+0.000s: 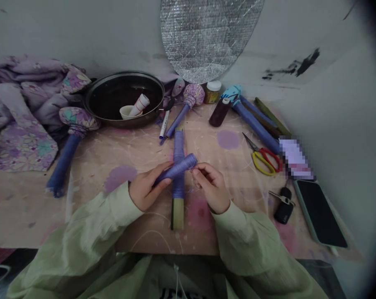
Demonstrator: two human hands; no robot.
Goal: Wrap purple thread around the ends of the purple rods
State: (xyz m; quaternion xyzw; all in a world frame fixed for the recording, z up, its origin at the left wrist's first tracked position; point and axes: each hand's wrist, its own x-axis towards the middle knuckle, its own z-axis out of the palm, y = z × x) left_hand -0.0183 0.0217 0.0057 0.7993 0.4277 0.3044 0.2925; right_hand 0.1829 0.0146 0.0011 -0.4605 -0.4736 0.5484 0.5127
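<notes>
Grey plaster wall (66, 29) behind a low table under a pink-blotched covering (29, 211), pretty crammed setup. Fingers first: the left hand (147, 187) is closed around a lavender thread-wrapped stick (179, 167), while the right hand (211, 187) pinches its fingertips together right at that stick's upper end, though I can't tell if they've got a strand there. The stick's long axis runs diagonally, low on the left hand's side and rising toward the right fingertips, and it crosses just above a second wrapped bamboo stick (177, 218) lying straight out from the person. Around that: red-and-yellow scissors (264, 160) off to the right, a dark thread spool (219, 112) further up, a phone (318, 211) near the edge. Farther out sits a black pan (125, 73) with a white cup (127, 112) inside, plus floral cloth (20, 133) heaped on the left.
</notes>
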